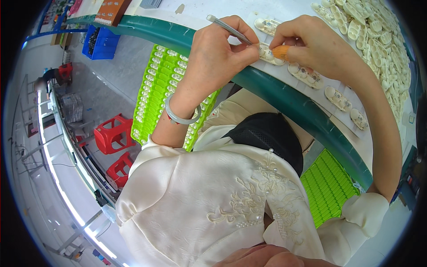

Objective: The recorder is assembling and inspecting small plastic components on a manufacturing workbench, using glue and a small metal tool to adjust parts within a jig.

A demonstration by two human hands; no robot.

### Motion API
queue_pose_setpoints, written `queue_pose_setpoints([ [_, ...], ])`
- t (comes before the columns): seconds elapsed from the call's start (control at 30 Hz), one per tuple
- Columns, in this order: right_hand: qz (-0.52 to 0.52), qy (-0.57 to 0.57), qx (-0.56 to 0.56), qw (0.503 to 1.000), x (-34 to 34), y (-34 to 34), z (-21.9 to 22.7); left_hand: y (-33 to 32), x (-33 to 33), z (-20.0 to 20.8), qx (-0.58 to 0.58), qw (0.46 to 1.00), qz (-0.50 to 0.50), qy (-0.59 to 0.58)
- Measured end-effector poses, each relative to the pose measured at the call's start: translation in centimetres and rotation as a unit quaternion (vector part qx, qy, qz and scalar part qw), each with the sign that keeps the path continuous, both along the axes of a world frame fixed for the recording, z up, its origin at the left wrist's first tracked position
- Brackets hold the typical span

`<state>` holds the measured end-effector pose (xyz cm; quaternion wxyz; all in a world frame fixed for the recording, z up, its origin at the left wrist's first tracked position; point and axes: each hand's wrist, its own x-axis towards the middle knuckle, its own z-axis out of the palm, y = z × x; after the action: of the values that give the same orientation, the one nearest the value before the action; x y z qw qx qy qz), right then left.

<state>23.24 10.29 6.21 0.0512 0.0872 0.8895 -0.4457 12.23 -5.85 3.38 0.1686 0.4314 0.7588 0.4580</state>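
Observation:
My left hand is closed around a slim grey ribbed tool, its pale end pointing up and left. Its thumb and fingertip also meet at the edge of a cream plastic shell with small parts inside. Across from it, my right hand has its fingers pinched at the same shell's other end. Something orange shows at those fingertips; whether it is held or worn I cannot tell. Similar shells lie in a line on the white table: one shell beyond, another shell nearer, and more to the right.
A heap of cream shells covers the table's right side. Green padding lines the table edge. Below it stand a filled green tray and another green tray. Red stools and a blue bin are to the left.

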Motion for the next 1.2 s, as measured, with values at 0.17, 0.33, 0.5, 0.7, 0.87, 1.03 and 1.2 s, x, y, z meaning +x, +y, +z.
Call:
queue_pose_setpoints([
  [0.17,-0.013,-0.059,-0.052,0.997,0.0,0.4,0.2,-0.2,0.0,-0.2,0.004,0.999,-0.004,0.032],
  [0.33,-0.072,-0.022,-0.103,0.992,-0.7,-0.9,0.0,-0.3,0.2,-0.2,-0.025,0.999,-0.014,0.022],
  [0.5,-0.075,-0.050,-0.156,0.984,-1.1,-1.2,-1.1,-0.3,0.4,-0.5,0.020,0.999,-0.001,0.048],
  [0.7,-0.122,-0.082,-0.186,0.972,-2.0,-1.4,-0.9,-0.2,0.3,-1.1,0.050,0.997,0.011,0.051],
  [0.87,-0.116,-0.098,-0.172,0.973,-2.6,-1.3,-0.9,-1.1,-3.8,-1.7,0.133,0.975,0.109,-0.142],
  [1.03,-0.124,-0.119,-0.199,0.965,-2.4,-0.8,-1.2,1.4,-7.0,-3.3,0.146,0.984,0.098,-0.002],
  [1.2,-0.136,-0.132,-0.173,0.966,-2.6,-1.4,-0.9,2.9,-9.5,-4.8,0.202,0.972,0.039,0.115],
])
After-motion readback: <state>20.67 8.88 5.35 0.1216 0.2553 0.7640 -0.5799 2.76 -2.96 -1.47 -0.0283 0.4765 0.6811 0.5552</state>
